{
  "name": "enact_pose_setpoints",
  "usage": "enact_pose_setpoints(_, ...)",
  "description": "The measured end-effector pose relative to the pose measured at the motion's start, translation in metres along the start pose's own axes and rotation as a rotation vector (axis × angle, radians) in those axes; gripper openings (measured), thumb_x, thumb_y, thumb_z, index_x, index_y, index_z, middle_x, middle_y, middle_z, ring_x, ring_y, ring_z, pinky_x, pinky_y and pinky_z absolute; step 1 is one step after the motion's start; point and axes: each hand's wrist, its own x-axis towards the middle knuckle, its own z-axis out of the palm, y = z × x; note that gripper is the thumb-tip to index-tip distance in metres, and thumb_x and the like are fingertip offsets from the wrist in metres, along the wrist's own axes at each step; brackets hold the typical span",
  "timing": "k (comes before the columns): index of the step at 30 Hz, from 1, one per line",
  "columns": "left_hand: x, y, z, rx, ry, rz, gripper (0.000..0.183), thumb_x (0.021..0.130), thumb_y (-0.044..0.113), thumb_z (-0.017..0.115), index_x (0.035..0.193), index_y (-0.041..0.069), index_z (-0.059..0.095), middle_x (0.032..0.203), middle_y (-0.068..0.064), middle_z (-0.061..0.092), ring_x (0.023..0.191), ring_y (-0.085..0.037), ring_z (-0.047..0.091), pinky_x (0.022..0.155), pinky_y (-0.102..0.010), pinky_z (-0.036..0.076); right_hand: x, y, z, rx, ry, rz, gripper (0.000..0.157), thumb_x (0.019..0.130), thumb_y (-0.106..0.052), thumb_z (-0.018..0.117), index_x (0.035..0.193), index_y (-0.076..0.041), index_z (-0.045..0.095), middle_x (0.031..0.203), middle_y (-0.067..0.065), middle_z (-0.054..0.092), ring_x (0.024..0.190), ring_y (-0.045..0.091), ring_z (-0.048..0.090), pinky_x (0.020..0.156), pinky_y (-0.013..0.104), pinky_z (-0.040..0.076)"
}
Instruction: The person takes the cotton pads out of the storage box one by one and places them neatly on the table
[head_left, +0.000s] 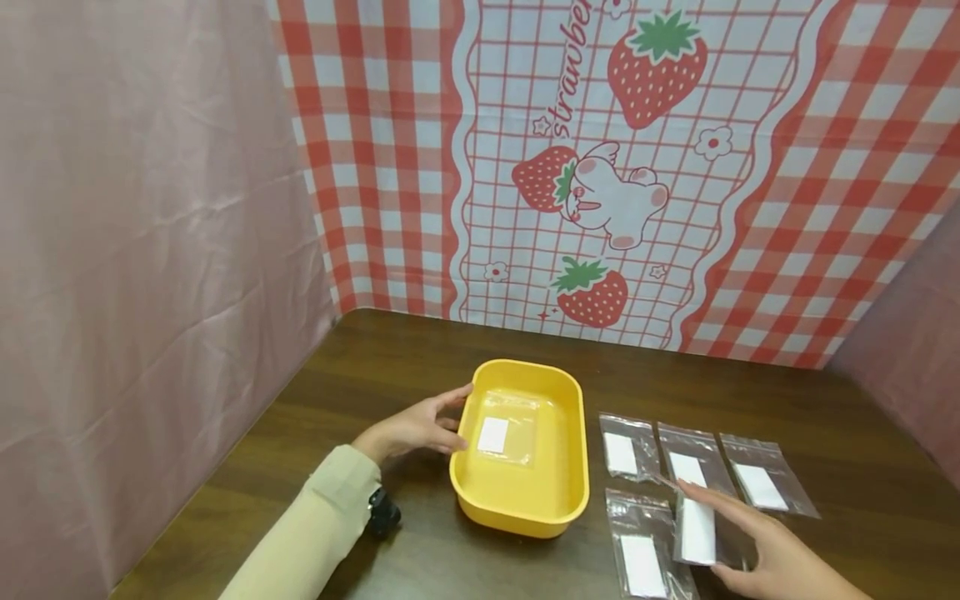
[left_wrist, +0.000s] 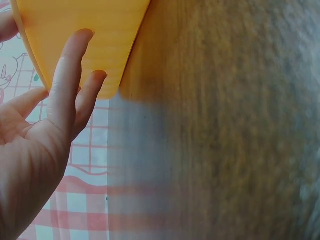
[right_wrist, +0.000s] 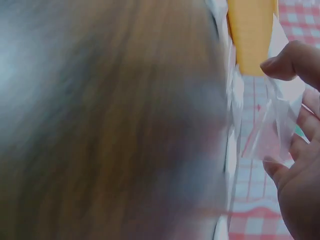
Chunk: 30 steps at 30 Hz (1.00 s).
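A yellow plastic tub [head_left: 517,493] stands on the table with a clear zip bag [head_left: 522,429] lying flat inside, a white card visible in it. My left hand [head_left: 414,427] touches the tub's left side, fingers extended; the left wrist view shows them along the yellow outer wall [left_wrist: 107,42]. In my right hand [head_left: 783,546] is another clear zip bag [head_left: 697,531] with a white insert, held between thumb and fingers and tilted up above the other bags. The right wrist view shows this bag [right_wrist: 282,112] raised off the table.
Right of the tub, three zip bags with white inserts lie in a row: a left one [head_left: 621,454], a middle one [head_left: 686,462] and a right one [head_left: 759,486]. Another bag [head_left: 642,562] lies nearer me. A checked strawberry cloth [head_left: 397,167] hangs behind the table.
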Motion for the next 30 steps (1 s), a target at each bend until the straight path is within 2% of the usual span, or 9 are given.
enact_pose_setpoints(3,-0.001,0.000,-0.001,-0.002,0.003,-0.003,0.090,0.079,-0.004,0.069,0.150,0.013,0.016,0.147,-0.019,0.020,0.108,-0.033,0.054,0.078,-0.038,0.053,-0.010,0.012,0.000,0.020,-0.007,-0.041,0.084,0.066,-0.013,0.084,0.138,-0.002,0.042,0.139,-0.004,0.044,0.124,-0.010,0.030,0.078,0.014,0.044)
enact_pose_setpoints(8,0.000,0.000,-0.002,-0.014,-0.010,0.005,0.091,0.079,-0.005,0.068,0.150,0.011,0.015,0.146,-0.019,0.021,0.110,-0.034,0.052,0.079,-0.039,0.053,-0.021,0.030,0.004,0.081,-0.013,-0.214,0.083,0.065,-0.007,0.083,0.134,0.010,0.040,0.139,0.012,0.043,0.128,0.001,0.032,0.090,0.008,0.032)
enact_pose_setpoints(9,0.000,0.000,-0.002,-0.015,-0.011,0.008,0.091,0.079,-0.006,0.068,0.150,0.011,0.014,0.145,-0.019,0.021,0.110,-0.034,0.052,0.079,-0.039,0.053,-0.022,0.032,0.004,0.078,-0.016,-0.231,0.083,0.065,-0.007,0.083,0.134,0.011,0.040,0.139,0.013,0.043,0.129,0.002,0.032,0.089,0.008,0.033)
enact_pose_setpoints(12,0.001,0.001,-0.002,-0.018,-0.008,0.015,0.091,0.079,-0.006,0.068,0.150,0.011,0.014,0.145,-0.019,0.021,0.110,-0.035,0.052,0.078,-0.039,0.053,-0.026,0.035,0.003,0.072,-0.045,-0.192,0.083,0.066,-0.009,0.083,0.135,0.009,0.040,0.139,0.012,0.043,0.127,-0.002,0.032,0.082,0.015,0.042)
enact_pose_setpoints(16,0.001,0.003,-0.002,-0.018,-0.002,0.007,0.090,0.080,-0.006,0.067,0.150,0.013,0.015,0.146,-0.019,0.020,0.110,-0.035,0.052,0.078,-0.039,0.053,-0.029,0.035,-0.001,0.130,-0.145,-0.091,0.087,0.069,-0.011,0.081,0.140,0.003,0.035,0.143,0.010,0.039,0.127,-0.005,0.028,0.073,0.026,0.046)
enact_pose_setpoints(21,0.001,0.002,-0.001,-0.029,-0.015,0.007,0.090,0.080,-0.007,0.067,0.151,0.013,0.015,0.146,-0.019,0.020,0.110,-0.034,0.052,0.078,-0.039,0.053,-0.030,0.037,-0.004,0.218,-0.234,-0.074,0.085,0.074,-0.011,0.078,0.144,0.000,0.031,0.145,0.007,0.036,0.128,-0.002,0.027,0.072,0.026,0.045)
enact_pose_setpoints(26,0.002,0.000,-0.001,-0.032,-0.014,0.004,0.090,0.080,-0.008,0.067,0.150,0.013,0.015,0.146,-0.019,0.020,0.111,-0.034,0.052,0.078,-0.039,0.053,-0.030,0.035,-0.006,0.216,-0.270,-0.039,0.080,0.077,-0.019,0.076,0.143,-0.004,0.034,0.144,0.008,0.038,0.128,-0.002,0.027,0.072,0.029,0.046)
enact_pose_setpoints(30,0.002,-0.001,-0.001,-0.032,-0.014,0.004,0.090,0.079,-0.008,0.067,0.150,0.013,0.015,0.145,-0.020,0.020,0.111,-0.034,0.052,0.078,-0.039,0.053,-0.028,0.032,-0.008,0.233,-0.261,-0.023,0.076,0.078,-0.013,0.074,0.142,-0.002,0.035,0.144,0.007,0.038,0.127,-0.005,0.026,0.074,0.025,0.045)
